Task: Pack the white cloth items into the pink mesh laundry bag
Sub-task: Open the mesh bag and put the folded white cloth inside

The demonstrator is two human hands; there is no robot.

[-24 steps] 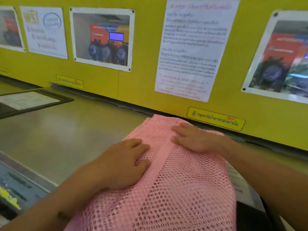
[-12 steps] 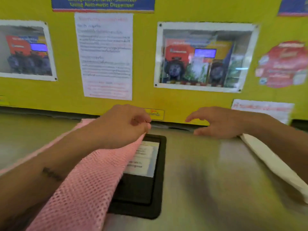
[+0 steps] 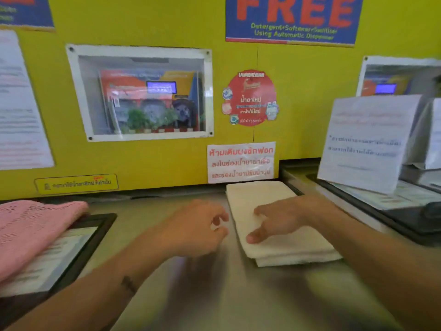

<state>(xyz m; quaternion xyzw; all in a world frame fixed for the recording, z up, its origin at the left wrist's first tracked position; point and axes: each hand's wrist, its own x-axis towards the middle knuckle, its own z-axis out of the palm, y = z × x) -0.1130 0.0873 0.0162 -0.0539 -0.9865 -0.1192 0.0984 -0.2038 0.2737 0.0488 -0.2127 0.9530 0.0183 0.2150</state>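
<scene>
Right grip (image 3: 274, 220) open on folded white cloths (image 3: 286, 247); left grip (image 3: 198, 228) half-curled, empty, beside their edge.

left hand (image 3: 195, 226): fingers loosely curled, holding nothing | right hand (image 3: 278, 217): palm down, fingers spread

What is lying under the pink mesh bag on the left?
The pink mesh bag partly covers a black-framed printed sheet; the frame's left part is hidden beneath it.

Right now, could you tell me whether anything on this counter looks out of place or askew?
Nothing looks damaged or spilled. The pink mesh bag lies draped over a black-framed panel, away from the folded white cloths, whose lower layer juts out slightly. The right hand rests on them.
</scene>
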